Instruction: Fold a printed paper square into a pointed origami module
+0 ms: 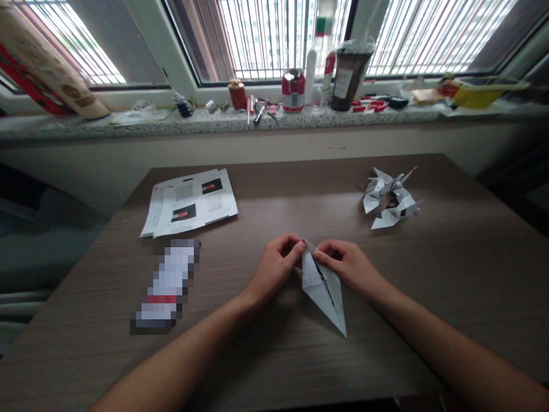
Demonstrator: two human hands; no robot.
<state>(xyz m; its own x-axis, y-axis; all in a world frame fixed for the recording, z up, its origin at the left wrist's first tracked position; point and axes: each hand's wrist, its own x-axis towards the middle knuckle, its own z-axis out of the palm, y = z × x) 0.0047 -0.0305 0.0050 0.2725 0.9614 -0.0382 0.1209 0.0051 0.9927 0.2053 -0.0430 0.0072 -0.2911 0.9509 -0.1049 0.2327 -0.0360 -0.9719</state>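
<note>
2 hands grip the folded paper point(325, 292): your left hand point(274, 268) and right hand point(348, 266) pinch its upper end, fingers closed, over the table point(450, 257).

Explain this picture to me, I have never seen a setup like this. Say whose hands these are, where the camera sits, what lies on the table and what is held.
No machine here: a person works with bare hands, and one camera worn on the head looks forward and down. The left hand and right hand each pinch the top of a pointed folded paper, its tip toward the person, over a wooden table. To the left lie printed sheets and a blurred-out object; far right, a heap of folded paper shapes.
</note>
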